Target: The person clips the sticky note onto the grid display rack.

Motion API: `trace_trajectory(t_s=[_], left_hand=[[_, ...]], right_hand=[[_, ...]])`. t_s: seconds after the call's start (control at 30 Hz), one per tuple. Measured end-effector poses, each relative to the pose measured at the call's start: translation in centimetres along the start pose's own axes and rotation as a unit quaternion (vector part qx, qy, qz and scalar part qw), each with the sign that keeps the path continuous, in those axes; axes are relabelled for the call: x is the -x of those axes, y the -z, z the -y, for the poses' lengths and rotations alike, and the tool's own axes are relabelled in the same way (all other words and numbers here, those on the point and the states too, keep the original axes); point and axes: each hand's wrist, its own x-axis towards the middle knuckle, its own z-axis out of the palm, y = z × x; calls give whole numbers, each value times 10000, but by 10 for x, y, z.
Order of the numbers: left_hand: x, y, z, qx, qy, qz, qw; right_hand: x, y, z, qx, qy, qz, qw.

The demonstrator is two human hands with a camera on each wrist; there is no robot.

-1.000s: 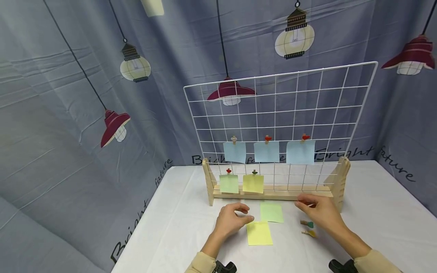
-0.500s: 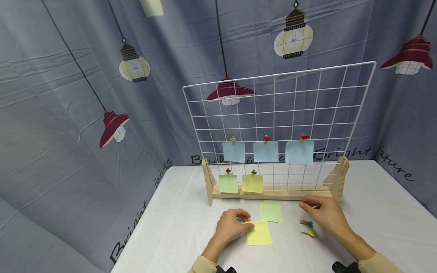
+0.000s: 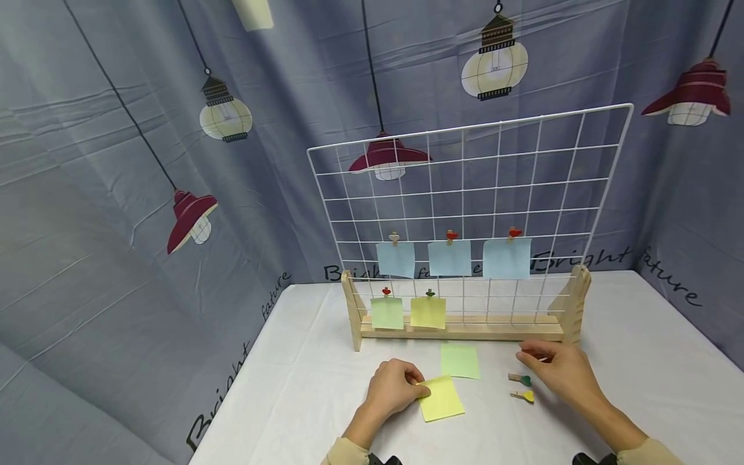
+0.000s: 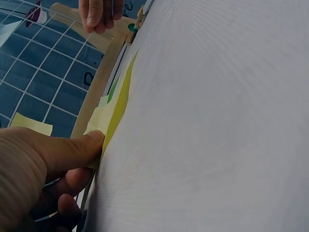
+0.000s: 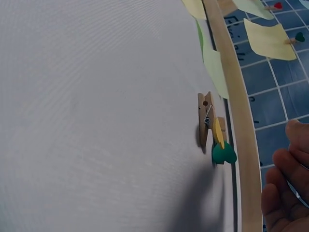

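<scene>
A yellow sticky note (image 3: pixel 442 399) is pinched at its left corner by my left hand (image 3: pixel 392 389). In the left wrist view the thumb (image 4: pixel 89 145) presses on the note (image 4: pixel 118 108), and one edge lifts off the cloth. Just behind it a light green sticky note (image 3: pixel 460 361) lies flat. My right hand (image 3: pixel 560 369) hovers at the right, loosely bent and holding nothing visible. Beside it on the table lie two small wooden clothespins, one with a green heart (image 3: pixel 525 380) and one with a yellow heart (image 3: pixel 527 396); both show in the right wrist view.
A white wire grid (image 3: pixel 463 192) stands in a wooden base (image 3: pixel 482 331) behind the hands. Heart clothespins hold three blue notes (image 3: pixel 449 258) in its upper row, with a green note (image 3: pixel 387 314) and a yellow note (image 3: pixel 428 312) below. White cloth (image 3: pixel 308 387) covers the table.
My left hand has come down onto the yellow note and pinched its corner; the note has turned slightly and its edge is raised. My right hand has drifted slightly right and nearer.
</scene>
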Motion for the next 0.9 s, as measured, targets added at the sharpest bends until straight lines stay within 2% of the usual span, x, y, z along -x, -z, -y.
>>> trace_trajectory(t_s=[0.2, 0.4, 0.6, 0.9], left_hand=[[-1, 2, -1, -14, -101, 41, 9999], [-3, 4, -4, 114, -46, -37, 9999], [-7, 8, -2, 169, 41, -86, 9998], [-10, 14, -4, 288, -38, -239, 9993]], right_hand=[[2, 0, -6, 25, -54, 52, 10000], [4, -1, -9, 46, -47, 29, 10000], [5, 1, -11, 47, -113, 241, 9996], [8, -5, -18, 136, -289, 588, 9978]])
